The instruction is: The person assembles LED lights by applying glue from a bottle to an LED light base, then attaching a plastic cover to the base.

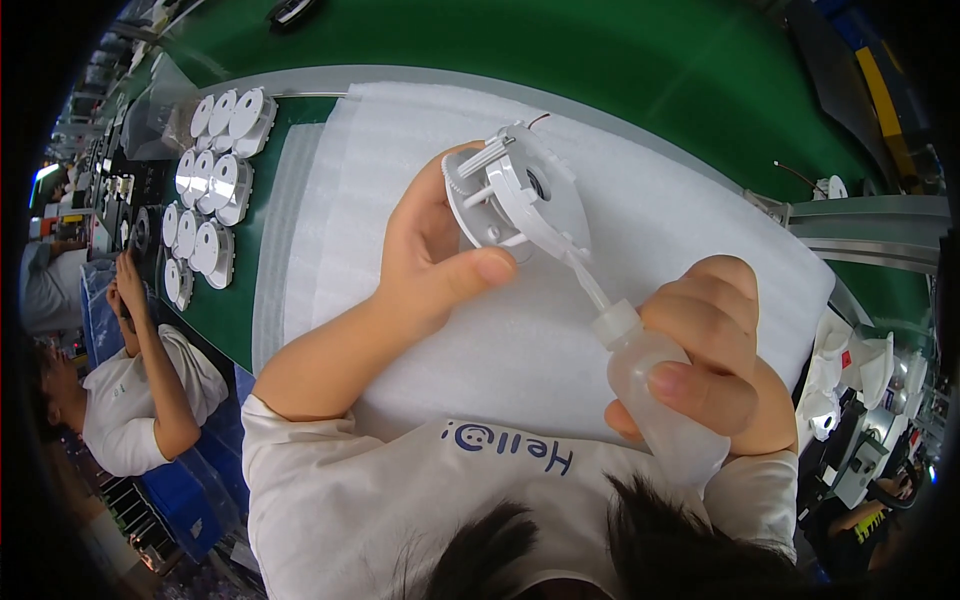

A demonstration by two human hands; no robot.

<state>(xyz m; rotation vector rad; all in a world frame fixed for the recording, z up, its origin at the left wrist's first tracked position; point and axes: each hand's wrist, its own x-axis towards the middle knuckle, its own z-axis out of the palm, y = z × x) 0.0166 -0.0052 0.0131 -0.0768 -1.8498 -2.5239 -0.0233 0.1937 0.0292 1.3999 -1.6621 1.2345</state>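
Observation:
My left hand [437,247] grips a white plastic gear assembly [532,195] by its left side, thumb below and fingers behind it. The assembly is round, with a toothed edge, posts and a dark round opening; a thin reddish wire sticks out at its top. In my right hand [705,345] is a translucent squeeze bottle [655,370], held tilted with fingers wrapped round it. Its narrow nozzle [590,284] points up and left to the assembly's lower edge. Whether the tip touches the plastic I cannot tell.
White foam sheeting [700,215] covers the bench under my hands. Several similar white assemblies [228,185] stand in rows at the left on the green tabletop [600,50]. A metal rail [870,215] runs at the right. A co-worker [150,380] sits at the left.

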